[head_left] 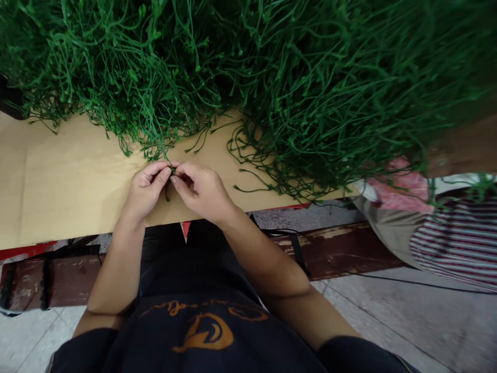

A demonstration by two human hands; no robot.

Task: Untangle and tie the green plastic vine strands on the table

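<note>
Both of my hands meet near the front edge of the table, fingertips together in a pinch. My left hand (146, 187) and my right hand (202, 187) hold a thin green plastic stem (167, 157) between thumbs and index fingers. The stem's upper part runs up toward the pile, and a short dark green tip (167, 195) pokes out below the fingers. My fingers hide the part of the stem being pinched. Just beyond my hands lies a large heap of green artificial plant stems (155, 77), with small buds at their ends.
The heap spreads over the cardboard-covered tabletop (70, 171) and hangs past its edge at right. A person in a striped garment (462, 233) sits at right, with pinkish-red cloth (406, 186) nearby. A worn brown bench (334, 248) and a black cable (388, 277) are below.
</note>
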